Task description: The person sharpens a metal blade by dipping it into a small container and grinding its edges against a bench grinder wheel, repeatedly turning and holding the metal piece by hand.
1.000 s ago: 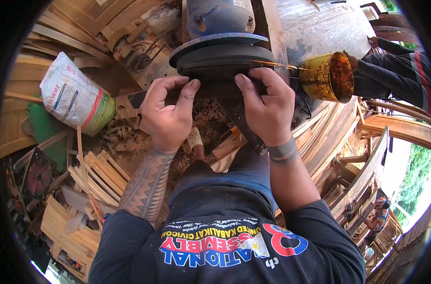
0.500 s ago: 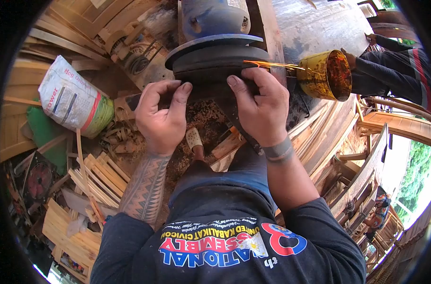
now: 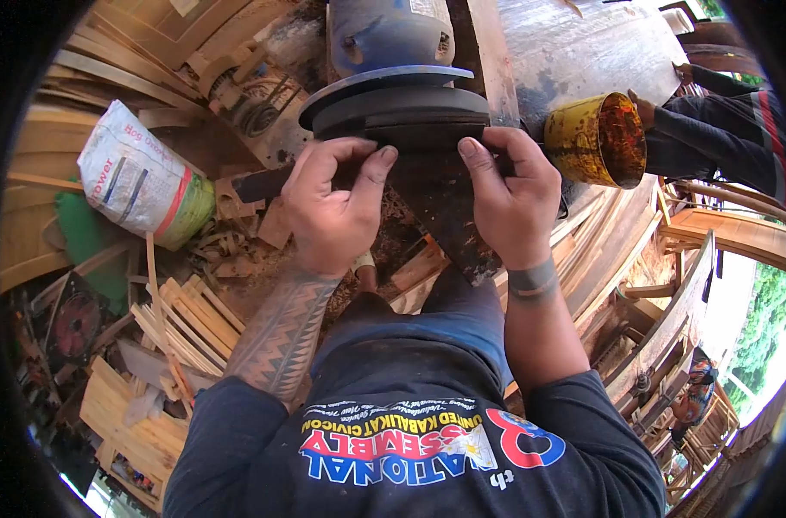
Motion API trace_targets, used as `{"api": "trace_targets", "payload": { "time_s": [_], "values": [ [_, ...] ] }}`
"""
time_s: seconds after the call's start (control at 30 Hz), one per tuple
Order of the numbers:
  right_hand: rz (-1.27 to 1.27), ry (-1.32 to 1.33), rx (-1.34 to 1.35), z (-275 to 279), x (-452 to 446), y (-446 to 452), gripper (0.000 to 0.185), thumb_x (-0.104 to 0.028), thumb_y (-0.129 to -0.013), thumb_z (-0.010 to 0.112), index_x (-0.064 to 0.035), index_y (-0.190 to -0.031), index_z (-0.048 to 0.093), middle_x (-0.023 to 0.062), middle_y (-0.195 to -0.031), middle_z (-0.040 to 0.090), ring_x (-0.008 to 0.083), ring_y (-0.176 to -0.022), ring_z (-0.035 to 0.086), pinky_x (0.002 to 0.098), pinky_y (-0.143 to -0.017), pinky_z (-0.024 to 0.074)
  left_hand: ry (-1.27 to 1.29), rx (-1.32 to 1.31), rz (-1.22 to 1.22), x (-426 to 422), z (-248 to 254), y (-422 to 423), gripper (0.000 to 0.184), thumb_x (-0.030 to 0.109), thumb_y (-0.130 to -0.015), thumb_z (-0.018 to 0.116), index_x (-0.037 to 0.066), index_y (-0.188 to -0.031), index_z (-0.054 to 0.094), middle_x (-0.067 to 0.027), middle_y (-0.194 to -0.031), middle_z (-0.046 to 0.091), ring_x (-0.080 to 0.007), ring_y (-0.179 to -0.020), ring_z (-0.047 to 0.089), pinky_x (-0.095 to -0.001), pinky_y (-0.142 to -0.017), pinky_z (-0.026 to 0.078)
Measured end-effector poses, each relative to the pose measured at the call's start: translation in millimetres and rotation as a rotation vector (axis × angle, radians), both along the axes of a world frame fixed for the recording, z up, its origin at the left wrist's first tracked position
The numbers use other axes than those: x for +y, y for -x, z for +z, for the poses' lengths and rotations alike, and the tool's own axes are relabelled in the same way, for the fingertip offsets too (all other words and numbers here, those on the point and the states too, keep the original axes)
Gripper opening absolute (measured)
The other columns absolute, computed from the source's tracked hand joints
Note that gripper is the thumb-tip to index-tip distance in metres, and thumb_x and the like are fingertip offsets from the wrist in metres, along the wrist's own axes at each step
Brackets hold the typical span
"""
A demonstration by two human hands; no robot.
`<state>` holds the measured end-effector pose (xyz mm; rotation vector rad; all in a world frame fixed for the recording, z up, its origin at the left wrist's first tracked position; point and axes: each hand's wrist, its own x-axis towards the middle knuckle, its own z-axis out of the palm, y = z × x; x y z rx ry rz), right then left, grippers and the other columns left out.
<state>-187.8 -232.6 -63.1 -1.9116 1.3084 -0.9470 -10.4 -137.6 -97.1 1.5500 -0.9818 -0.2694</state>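
Observation:
My left hand (image 3: pixel 334 207) and my right hand (image 3: pixel 514 197) pinch the two ends of a dark, flat metal blade (image 3: pixel 427 135), thumbs toward me. It lies level along the near side of a grey grinding wheel (image 3: pixel 341 117); whether the edge touches the wheel I cannot tell. Behind the wheel sits a blue round guard (image 3: pixel 384 80) on a blue motor (image 3: pixel 389 39). Below the blade, a dark metal plate (image 3: pixel 449 220) slants down toward my legs.
A yellow bucket (image 3: pixel 574 134) stands right of the wheel, beside a person in dark clothes (image 3: pixel 721 134). On the left are a white feed sack (image 3: pixel 138 177) and stacked wood strips (image 3: pixel 181 324). Long boards (image 3: pixel 596 246) lie at the right; shavings cover the floor.
Both hands have shifted right along the wheel with the blade. The orange sparks that flew toward the bucket are gone.

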Motion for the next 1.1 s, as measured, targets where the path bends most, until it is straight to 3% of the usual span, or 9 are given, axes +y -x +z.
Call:
{"api": "trace_targets", "payload": {
  "time_s": [0.47, 0.87, 0.97, 1.1],
  "values": [
    [-0.020, -0.006, 0.006, 2, -6, 13, 0.024, -0.019, -0.097, 0.087, 0.0016, -0.106, 0.077, 0.0182, -0.087, 0.076, 0.0240, -0.074, 0.073, 0.0348, -0.074, 0.0581, -0.004, -0.059, -0.054, -9, 3, 10, 0.016, 0.010, -0.092, 0.090, 0.001, -0.100, 0.078, -0.0159, -0.097, 0.078, -0.0299, -0.084, 0.076, -0.0383, -0.078, 0.060],
    [0.040, 0.037, 0.026, 0, 2, -8, 0.026, -0.019, -0.095, 0.088, 0.0021, -0.106, 0.077, 0.0213, -0.091, 0.077, 0.0335, -0.080, 0.077, 0.0385, -0.077, 0.0599, -0.023, -0.046, 0.016, 7, 4, -9, 0.017, 0.010, -0.092, 0.090, 0.001, -0.097, 0.077, -0.0141, -0.091, 0.076, -0.0274, -0.080, 0.074, -0.0376, -0.076, 0.058],
    [0.047, 0.020, 0.005, -1, 5, -14, 0.027, -0.019, -0.095, 0.088, 0.0024, -0.106, 0.077, 0.0211, -0.092, 0.077, 0.0348, -0.080, 0.077, 0.0391, -0.077, 0.0600, -0.054, -0.073, -0.012, 13, 2, -17, 0.020, 0.013, -0.098, 0.089, -0.002, -0.104, 0.076, -0.0089, -0.096, 0.078, -0.0148, -0.089, 0.070, -0.0302, -0.084, 0.056],
    [0.057, 0.041, 0.029, 5, 10, -21, 0.026, -0.019, -0.095, 0.088, 0.0023, -0.104, 0.076, 0.0208, -0.092, 0.077, 0.0348, -0.080, 0.077, 0.0394, -0.076, 0.0598, -0.052, -0.092, -0.016, 18, 2, -23, 0.019, 0.012, -0.100, 0.087, -0.002, -0.106, 0.075, -0.0078, -0.097, 0.077, -0.0140, -0.091, 0.069, -0.0294, -0.086, 0.056]
  ]
}}
